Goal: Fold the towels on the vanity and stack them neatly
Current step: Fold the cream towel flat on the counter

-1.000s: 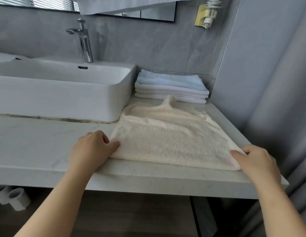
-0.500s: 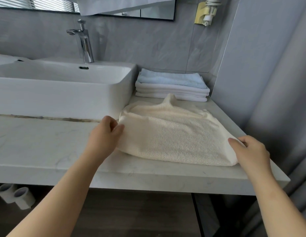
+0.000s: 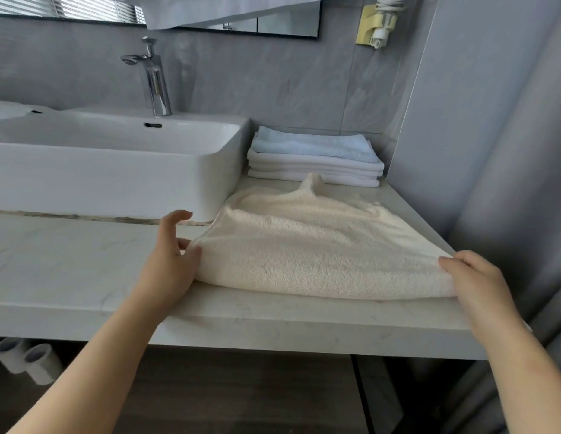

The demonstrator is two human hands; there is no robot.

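Cream terry towel [image 3: 320,245] lies spread on the right end of the vanity top [image 3: 69,270], between the basin and the right edge, its near hem running along the front edge. One far corner is puckered into a small peak that points at the stack behind it.

My left hand [image 3: 172,264] pinches the towel's near-left corner, thumb against curled fingers, index finger raised clear. That corner is lifted off the stone, and the cloth sags from it.

My right hand [image 3: 473,283] grips the near-right corner at the front right corner of the vanity top, thumb on top, fingers curled round the hem. Cloth there is low, close to the stone.

Folded stack [image 3: 313,172] sits at the back right corner against the wall: white towels below, a pale blue towel [image 3: 310,145] on top, edges squared.

White basin [image 3: 110,170] stands on the left part of the top, just beside the cream towel's left side. Chrome tap [image 3: 155,79] stands behind it.

Two paper rolls [image 3: 28,361] show under the front edge, far left.
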